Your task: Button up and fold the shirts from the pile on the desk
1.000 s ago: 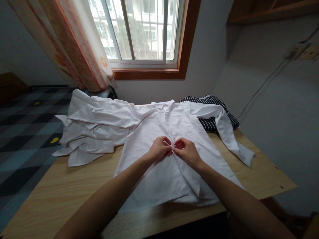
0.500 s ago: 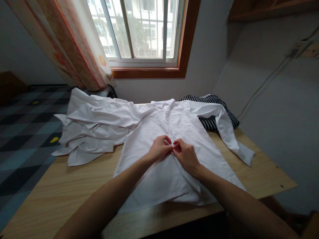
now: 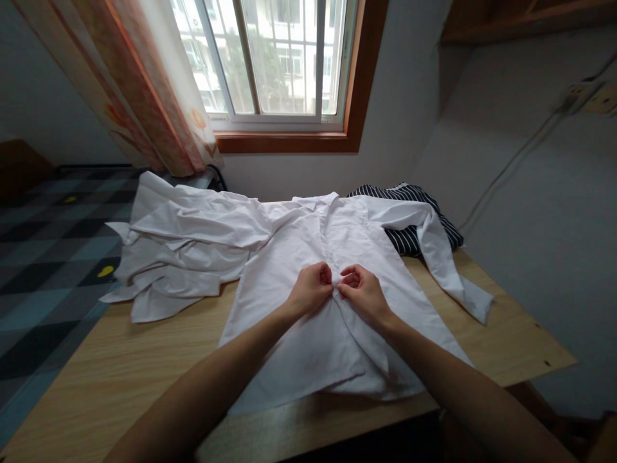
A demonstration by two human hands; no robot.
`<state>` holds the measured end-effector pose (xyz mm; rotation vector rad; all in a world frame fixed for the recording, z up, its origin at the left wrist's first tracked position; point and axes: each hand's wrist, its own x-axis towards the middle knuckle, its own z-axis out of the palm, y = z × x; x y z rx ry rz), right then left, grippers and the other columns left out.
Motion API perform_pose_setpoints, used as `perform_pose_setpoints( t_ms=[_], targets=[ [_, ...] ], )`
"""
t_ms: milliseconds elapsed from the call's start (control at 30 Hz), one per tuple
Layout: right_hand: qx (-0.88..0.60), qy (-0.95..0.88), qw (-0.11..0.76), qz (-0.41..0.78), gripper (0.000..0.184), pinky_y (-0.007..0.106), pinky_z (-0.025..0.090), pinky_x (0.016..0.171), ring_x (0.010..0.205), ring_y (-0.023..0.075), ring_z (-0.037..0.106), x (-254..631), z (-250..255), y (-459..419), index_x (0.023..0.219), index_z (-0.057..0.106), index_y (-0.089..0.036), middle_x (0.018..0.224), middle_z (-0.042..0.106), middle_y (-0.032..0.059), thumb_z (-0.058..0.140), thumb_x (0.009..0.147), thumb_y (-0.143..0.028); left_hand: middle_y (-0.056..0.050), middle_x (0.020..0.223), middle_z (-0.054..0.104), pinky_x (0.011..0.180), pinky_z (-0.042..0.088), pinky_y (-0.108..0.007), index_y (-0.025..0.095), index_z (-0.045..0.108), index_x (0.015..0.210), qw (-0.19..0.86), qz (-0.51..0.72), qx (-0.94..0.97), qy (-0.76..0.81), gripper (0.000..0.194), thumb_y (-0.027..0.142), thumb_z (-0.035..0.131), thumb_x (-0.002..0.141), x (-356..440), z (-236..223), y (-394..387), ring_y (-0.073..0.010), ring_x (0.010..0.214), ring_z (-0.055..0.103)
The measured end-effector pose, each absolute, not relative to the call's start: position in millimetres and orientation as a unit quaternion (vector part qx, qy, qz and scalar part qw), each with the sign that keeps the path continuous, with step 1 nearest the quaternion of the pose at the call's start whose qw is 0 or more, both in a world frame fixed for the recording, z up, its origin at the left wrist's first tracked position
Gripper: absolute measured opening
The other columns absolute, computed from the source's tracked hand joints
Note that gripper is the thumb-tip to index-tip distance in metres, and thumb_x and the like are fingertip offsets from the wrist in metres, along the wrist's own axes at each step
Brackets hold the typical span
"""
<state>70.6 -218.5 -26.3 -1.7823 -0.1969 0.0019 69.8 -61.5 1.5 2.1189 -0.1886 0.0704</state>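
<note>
A white button-up shirt (image 3: pixel 299 347) lies front side up on the wooden table (image 3: pixel 110 379), collar toward the window. My left hand (image 3: pixel 312 288) pinches the left edge of the shirt's front placket at mid chest. Right beside it, my right hand (image 3: pixel 362 290) pinches the other placket edge, fingertips almost touching those of the left. The upper part of the placket looks closed; below my hands the front flap lies folded open. The button itself is hidden by my fingers.
Another crumpled white garment (image 3: pixel 178 244) lies at the table's left. A dark striped garment (image 3: pixel 409 218) sits at the back right under the shirt's sleeve (image 3: pixel 448 263). A window (image 3: pixel 274 58) and curtain (image 3: pixel 144 96) are behind; a checkered bed cover (image 3: pixel 43 251) lies left.
My two hands have stayed at the placket, shifting slightly and working their fingers together on the same spot. The shirt has barely moved.
</note>
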Motion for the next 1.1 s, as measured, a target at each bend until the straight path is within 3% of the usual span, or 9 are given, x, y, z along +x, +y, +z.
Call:
perform_pose_setpoints(
  t_ms=[100,233,433,533,633,800,867,967,1100],
  targets=[
    [-0.776,-0.089,0.625,0.006,0.021,0.026,0.05,0.055,0.059,0.0156,0.062,74,-28,-221,0.087,0.059,-0.02,0.068,0.065,-0.0009,0.066,0.068,-0.027,0.006,0.057,0.05,0.055,0.032,-0.022,0.018,0.048,0.06,0.464,0.032,0.881,-0.091,0.016,0.006,0.059,0.063,68,3,-61,-0.0098,0.056,0.045],
    [-0.682,-0.022,0.724,0.103,0.036,0.024,0.048,0.05,0.052,0.0128,0.058,80,-36,-222,0.08,0.051,-0.02,0.062,0.062,-0.0035,0.076,0.056,-0.029,0.006,0.057,0.048,0.054,0.03,-0.022,0.018,0.046,0.062,0.431,0.025,0.893,-0.125,0.017,0.005,0.056,0.068,67,3,-60,-0.0098,0.055,0.044],
    [-0.674,0.009,0.73,0.113,0.04,0.026,0.051,0.055,0.058,0.0138,0.06,86,-29,-226,0.09,0.058,-0.019,0.068,0.065,-0.0009,0.079,0.057,-0.03,0.0,0.07,0.061,0.06,0.035,-0.026,0.019,0.056,0.08,0.248,0.055,0.954,-0.156,0.004,0.016,0.057,0.083,66,4,-56,-0.0158,0.064,0.056],
    [-0.748,-0.047,0.661,0.051,0.036,0.03,0.051,0.063,0.07,0.0181,0.063,84,-11,-242,0.094,0.06,-0.019,0.077,0.066,0.0024,0.072,0.066,-0.037,-0.005,0.091,0.067,0.069,0.041,-0.029,0.019,0.058,0.1,0.178,0.073,0.968,-0.16,0.012,0.023,0.057,0.088,61,11,-47,-0.021,0.083,0.062],
    [-0.851,-0.136,0.507,0.019,0.034,0.034,0.048,0.075,0.086,0.0227,0.063,64,7,-268,0.096,0.063,-0.018,0.092,0.068,0.0077,0.067,0.075,-0.043,-0.008,0.104,0.066,0.08,0.044,-0.033,0.019,0.057,0.107,0.143,0.04,0.961,-0.233,0.024,0.035,0.059,0.089,38,24,-33,-0.0239,0.097,0.059],
    [-0.934,-0.192,0.264,0.147,0.038,0.031,0.041,0.067,0.073,0.0214,0.058,-1,11,-300,0.092,0.062,-0.018,0.08,0.065,0.0045,0.074,0.073,-0.049,-0.009,0.1,0.062,0.073,0.045,-0.035,0.019,0.058,0.095,0.085,-0.088,0.932,-0.341,0.054,0.066,0.069,0.071,-38,33,-18,-0.0245,0.085,0.056],
    [-0.93,-0.215,0.242,0.177,0.032,0.03,0.041,0.067,0.076,0.0213,0.058,-25,7,-303,0.087,0.06,-0.019,0.085,0.065,0.0049,0.076,0.072,-0.042,-0.008,0.1,0.062,0.073,0.044,-0.036,0.019,0.057,0.092,0.069,-0.084,0.935,-0.338,0.04,0.054,0.068,0.078,-62,26,-13,-0.0243,0.085,0.056],
    [-0.906,-0.266,0.279,0.177,0.011,0.027,0.043,0.069,0.079,0.0186,0.058,-47,5,-298,0.082,0.057,-0.02,0.088,0.064,0.0034,0.066,0.077,-0.023,-0.007,0.092,0.063,0.07,0.042,-0.034,0.019,0.055,0.086,0.043,-0.028,0.946,-0.321,0.002,0.017,0.055,0.085,-79,13,-6,-0.0216,0.079,0.055],
    [-0.877,-0.354,0.31,0.096,0.011,0.028,0.048,0.078,0.089,0.0192,0.061,-55,5,-284,0.091,0.058,-0.019,0.097,0.066,0.0061,0.052,0.083,-0.015,-0.004,0.077,0.061,0.058,0.036,-0.031,0.02,0.051,0.081,0.063,0.064,0.95,-0.299,0.014,0.008,0.046,0.086,-81,16,1,-0.0184,0.066,0.053]
  ],
)
